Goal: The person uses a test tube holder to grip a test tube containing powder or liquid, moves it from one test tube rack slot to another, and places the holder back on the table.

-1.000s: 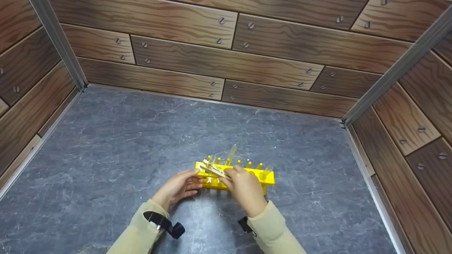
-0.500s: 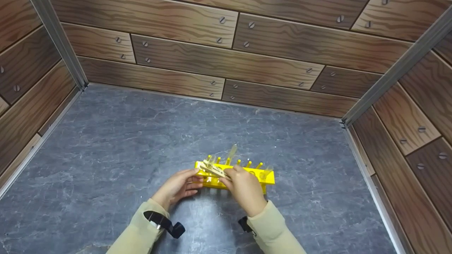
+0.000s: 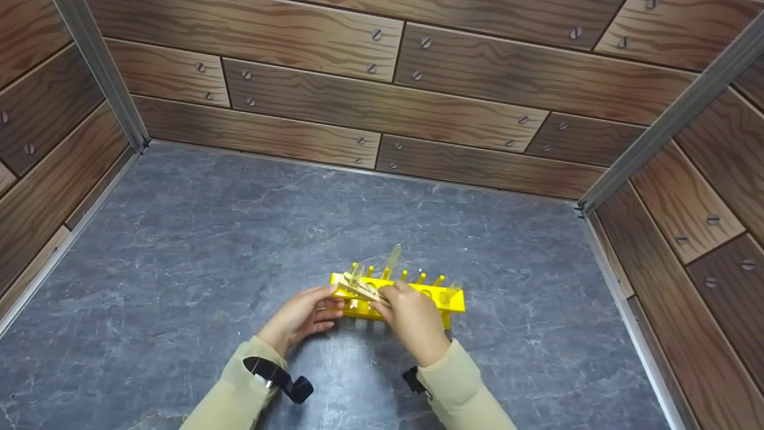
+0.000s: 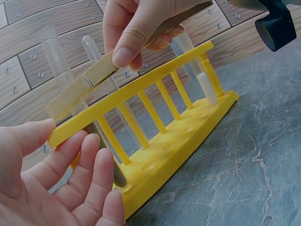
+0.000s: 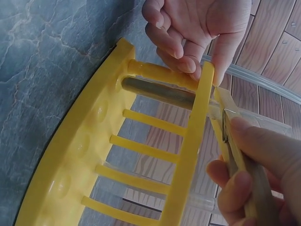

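A yellow test tube rack (image 3: pixel 456 301) stands on the floor. My left hand (image 3: pixel 298 316) pinches the left end of its top bar between thumb and forefinger, the other fingers loosely bent below. My right hand (image 3: pixel 418 319) grips a wooden test tube holder (image 4: pixel 70 96) above the rack. The holder's jaws lie at the upper part of a test tube with dark contents (image 5: pixel 155 90), which stands in the leftmost hole. A clear test tube (image 3: pixel 392 260) sits rounded end up on a rear peg. At the far right hole is a tube with white contents (image 4: pixel 207 87).
Grey marbled floor (image 3: pixel 268 209) spreads around the rack. Wood-plank panels (image 3: pixel 298 80) form the back and side walls, with metal corner posts (image 3: pixel 110 83). Black straps with small wrist cameras (image 3: pixel 298 389) sit over both sleeves.
The wooden test tube holder has turned slightly in my right hand and looks narrower from above. Both hands, the rack and the tubes stay almost where they were.
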`<state>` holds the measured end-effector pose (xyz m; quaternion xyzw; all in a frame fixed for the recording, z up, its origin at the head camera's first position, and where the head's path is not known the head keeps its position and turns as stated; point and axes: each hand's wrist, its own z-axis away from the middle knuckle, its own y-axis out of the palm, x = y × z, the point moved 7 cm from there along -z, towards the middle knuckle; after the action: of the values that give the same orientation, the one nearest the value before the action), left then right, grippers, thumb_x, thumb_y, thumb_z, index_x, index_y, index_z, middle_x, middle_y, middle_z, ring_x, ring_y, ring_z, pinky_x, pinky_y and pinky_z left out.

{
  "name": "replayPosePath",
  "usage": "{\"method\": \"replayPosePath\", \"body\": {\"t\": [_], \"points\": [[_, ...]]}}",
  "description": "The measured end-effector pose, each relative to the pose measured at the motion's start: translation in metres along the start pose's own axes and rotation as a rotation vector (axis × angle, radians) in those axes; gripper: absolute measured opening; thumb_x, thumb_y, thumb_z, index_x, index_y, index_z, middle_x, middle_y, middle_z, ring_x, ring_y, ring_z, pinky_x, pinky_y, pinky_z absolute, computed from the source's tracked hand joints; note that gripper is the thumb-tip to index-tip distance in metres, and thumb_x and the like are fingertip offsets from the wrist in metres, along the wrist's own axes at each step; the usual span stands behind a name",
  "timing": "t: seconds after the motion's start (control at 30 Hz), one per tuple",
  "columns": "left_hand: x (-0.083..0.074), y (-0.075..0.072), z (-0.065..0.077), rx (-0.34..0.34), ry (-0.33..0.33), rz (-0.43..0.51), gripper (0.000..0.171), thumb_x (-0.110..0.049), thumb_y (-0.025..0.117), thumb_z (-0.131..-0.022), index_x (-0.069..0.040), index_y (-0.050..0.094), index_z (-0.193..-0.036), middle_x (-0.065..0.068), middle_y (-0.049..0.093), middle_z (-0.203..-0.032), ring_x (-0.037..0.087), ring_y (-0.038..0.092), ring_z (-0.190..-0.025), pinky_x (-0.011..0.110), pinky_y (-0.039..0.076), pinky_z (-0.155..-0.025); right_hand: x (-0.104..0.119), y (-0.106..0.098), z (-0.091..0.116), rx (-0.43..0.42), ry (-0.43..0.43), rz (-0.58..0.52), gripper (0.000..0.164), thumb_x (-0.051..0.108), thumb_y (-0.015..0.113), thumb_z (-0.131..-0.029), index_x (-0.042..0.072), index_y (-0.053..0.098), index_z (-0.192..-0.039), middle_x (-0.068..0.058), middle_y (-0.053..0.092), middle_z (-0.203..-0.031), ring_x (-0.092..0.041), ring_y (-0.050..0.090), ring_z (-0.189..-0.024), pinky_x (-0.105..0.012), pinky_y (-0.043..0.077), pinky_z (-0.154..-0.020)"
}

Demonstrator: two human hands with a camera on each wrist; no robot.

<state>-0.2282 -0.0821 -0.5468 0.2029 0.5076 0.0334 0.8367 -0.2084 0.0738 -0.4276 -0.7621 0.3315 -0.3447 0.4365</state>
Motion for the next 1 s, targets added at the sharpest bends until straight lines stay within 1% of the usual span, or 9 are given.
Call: {"method": "replayPosePath", "body": {"t": [0.2,0.5,0.77,1.0], "points": [[0.0002,-0.001,-0.0001,-0.015,0.002,-0.004,0.029,-0.033,0.057,-0.091,-0.007,0.058,-0.104,0.004,0.064,-0.09,0.02,0.063,-0.085,0.034,0.05,-0.078,-0.002,0.003,0.0002,0.002,0.012,-0.014,0.019,0.026,0.072,-0.081,0.007,0.068,-0.084,0.0,0.057,-0.073,-0.011,0.053,-0.056,-0.024,0.046,-0.051],[-0.0005,-0.0011,-0.0008,-0.017,0.004,-0.005,0.03,-0.033,0.057,-0.091,-0.006,0.056,-0.105,0.004,0.063,-0.089,0.022,0.063,-0.087,0.033,0.05,-0.076,-0.0029,0.004,-0.0005,0.003,0.02,-0.003,0.018,0.027,0.072,-0.081,0.009,0.066,-0.081,0.002,0.056,-0.072,-0.011,0.051,-0.056,-0.026,0.044,-0.05],[-0.0005,-0.0006,-0.0008,-0.009,0.004,-0.007,0.028,-0.033,0.056,-0.091,-0.007,0.058,-0.102,0.003,0.063,-0.089,0.022,0.063,-0.088,0.033,0.05,-0.076,-0.0047,0.0053,-0.0007,0.003,0.017,-0.005,0.022,0.031,0.07,-0.082,0.009,0.067,-0.083,0.001,0.057,-0.072,-0.011,0.053,-0.057,-0.026,0.046,-0.051],[-0.0004,-0.0007,-0.0021,0.002,0.012,0.0,0.027,-0.033,0.056,-0.091,-0.008,0.058,-0.101,0.003,0.063,-0.089,0.021,0.063,-0.086,0.033,0.05,-0.075,-0.0066,0.007,-0.0005,-0.013,0.007,-0.018,0.02,0.029,0.071,-0.08,0.009,0.067,-0.082,0.001,0.057,-0.072,-0.012,0.053,-0.057,-0.027,0.046,-0.051]]}}
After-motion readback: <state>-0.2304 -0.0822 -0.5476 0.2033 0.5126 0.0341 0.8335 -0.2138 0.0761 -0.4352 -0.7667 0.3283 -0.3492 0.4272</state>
